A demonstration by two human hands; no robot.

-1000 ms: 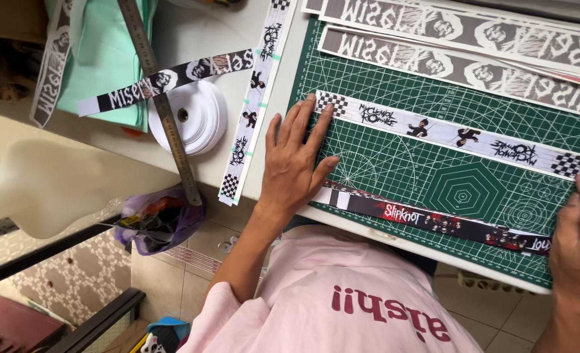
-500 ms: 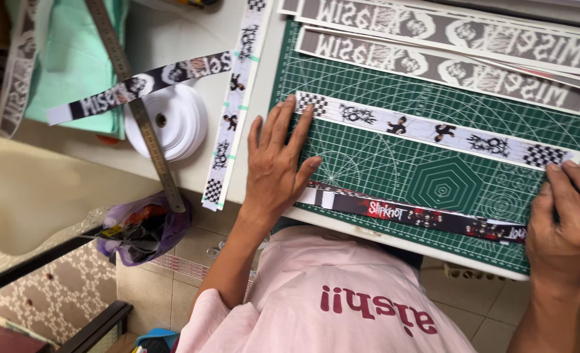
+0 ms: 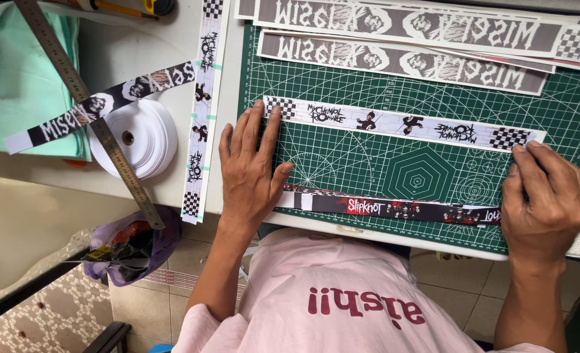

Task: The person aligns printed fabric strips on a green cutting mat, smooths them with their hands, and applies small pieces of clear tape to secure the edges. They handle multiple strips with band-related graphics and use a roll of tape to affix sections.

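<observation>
**Both hands flat on printed strips over a green cutting mat**

The left hand (image 3: 250,173) lies open, palm down, on the green cutting mat (image 3: 368,170). Its fingertips rest on the checkered left end of a white printed strip (image 3: 401,124), and its thumb side covers the left end of a dark printed strip (image 3: 394,209) that runs along the mat's near edge. It grips nothing; it only presses. The right hand (image 3: 542,196) lies at the mat's right side, fingers bent over the right ends of both strips; whether it pinches either one cannot be told.

Further up the mat, several wide grey banners (image 3: 421,39) lie stacked, well apart from the hands. Left of the mat, a narrow white strip (image 3: 201,111) runs down the white table (image 3: 146,52). Beside it a roll of white tape (image 3: 136,137) sits under a metal ruler (image 3: 87,108) and a black-and-white strip (image 3: 100,104) laid across it. A green cloth (image 3: 21,85) lies at the far left. Below the table edge hangs a purple bag (image 3: 129,245).
</observation>
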